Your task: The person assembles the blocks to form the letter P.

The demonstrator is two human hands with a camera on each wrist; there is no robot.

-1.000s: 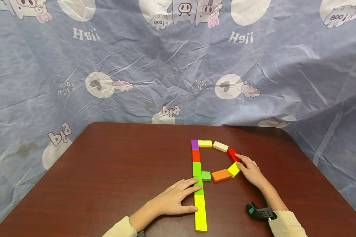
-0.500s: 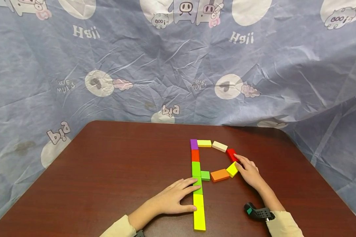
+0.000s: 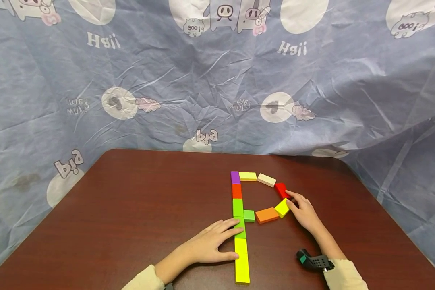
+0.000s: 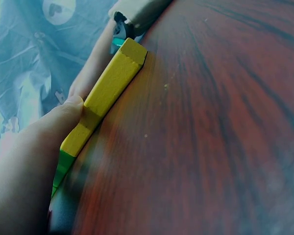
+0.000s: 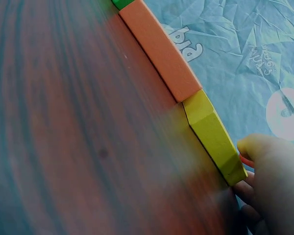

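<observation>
Wooden blocks lie flat as a straight column with a loop at its upper right, like a letter P. My left hand (image 3: pixel 212 243) rests on the column, two fingertips on a green block (image 3: pixel 241 233) and the thumb against the yellow length (image 3: pixel 242 268) at the near end. At the loop's right side my right hand (image 3: pixel 304 211) has a fingertip at the red block (image 3: pixel 280 190) and its thumb at the yellow block (image 3: pixel 282 208). In the right wrist view, that thumb (image 5: pixel 250 146) is right by the yellow block's end (image 5: pixel 218 139), beside an orange block (image 5: pixel 161 51).
Purple (image 3: pixel 235 177), orange-red (image 3: pixel 237 191) and green (image 3: pixel 238 208) blocks form the upper column. Pale yellow (image 3: pixel 247 176) and cream (image 3: pixel 266 180) blocks top the loop; a small green block (image 3: pixel 249 216) joins below. Behind the brown table (image 3: pixel 148 193) hangs a blue printed cloth (image 3: pixel 188 80).
The head view shifts slightly, while both hands stay at the same blocks. The block layout looks the same throughout.
</observation>
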